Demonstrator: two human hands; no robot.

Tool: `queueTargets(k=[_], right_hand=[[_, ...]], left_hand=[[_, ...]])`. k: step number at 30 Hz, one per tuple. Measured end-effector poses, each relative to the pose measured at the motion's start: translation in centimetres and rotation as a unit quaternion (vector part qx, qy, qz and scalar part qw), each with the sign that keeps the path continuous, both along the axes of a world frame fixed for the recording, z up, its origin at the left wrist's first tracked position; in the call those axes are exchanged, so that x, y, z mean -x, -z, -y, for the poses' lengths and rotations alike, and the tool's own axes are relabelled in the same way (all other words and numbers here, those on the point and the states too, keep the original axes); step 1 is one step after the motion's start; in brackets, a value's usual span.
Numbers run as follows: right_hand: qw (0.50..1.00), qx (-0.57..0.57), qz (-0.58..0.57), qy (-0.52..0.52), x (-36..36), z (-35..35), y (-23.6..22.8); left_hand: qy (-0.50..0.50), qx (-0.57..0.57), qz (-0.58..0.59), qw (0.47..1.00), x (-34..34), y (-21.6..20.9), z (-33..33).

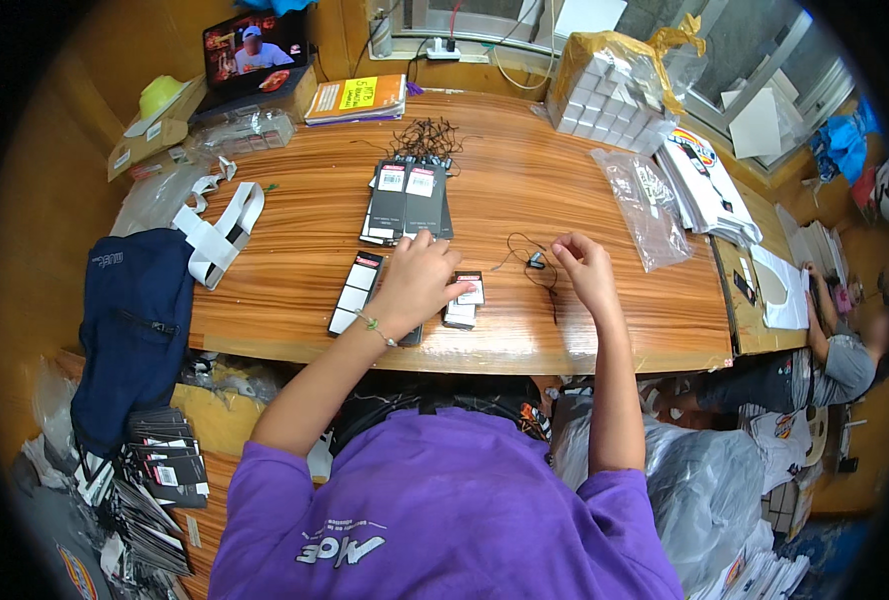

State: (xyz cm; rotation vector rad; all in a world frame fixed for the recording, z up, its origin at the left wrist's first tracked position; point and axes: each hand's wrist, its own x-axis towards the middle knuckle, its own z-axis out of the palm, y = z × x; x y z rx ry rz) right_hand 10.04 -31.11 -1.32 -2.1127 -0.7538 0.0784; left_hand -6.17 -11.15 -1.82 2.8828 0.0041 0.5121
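Note:
My left hand [422, 283] reaches palm down over the table, fingers stretched toward a stack of black hang tags [407, 205] with white labels. Its thumb points right, over a small pile of white stickers [462, 312]. Beside that wrist lies a dark tag strip with white panels [355, 292], and more dark tags are partly hidden under the hand. My right hand [587, 268] is raised off to the right, thumb and fingertips pinched together; whatever they hold is too small to make out. Just left of them are loose black strings [535, 262] with a small dark fastener.
Tangled black cords [425, 140] trail from the far end of the tag stack. White elastic bands [220, 235] and a navy bag [135, 320] are at left. At right lie a plastic bag [645, 205] and folded white garments [710, 185]. Another person [835, 355] sits far right.

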Motion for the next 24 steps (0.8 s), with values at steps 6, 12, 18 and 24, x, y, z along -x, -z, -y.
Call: queueTargets(k=[6,12,18,24], right_hand=[[0.998,0.042,0.045,0.016,-1.2,0.1,1.9],[0.994,0.059,0.078,-0.041,-1.8,-0.3,3.6],[0.979,0.145,0.113,-0.082,-1.7,-1.2,2.7],[0.984,-0.096,-0.147,-0.035,-2.0,-0.4,2.0]], left_hand=[[0.000,0.073,0.016,0.997,0.6,0.5,0.2],[0.046,0.431,-0.104,0.895,1.2,-0.6,-0.3],[0.087,0.553,-0.187,0.808,2.6,-1.2,-1.4],[0.078,0.593,-0.118,0.793,2.7,-0.8,-1.7]])
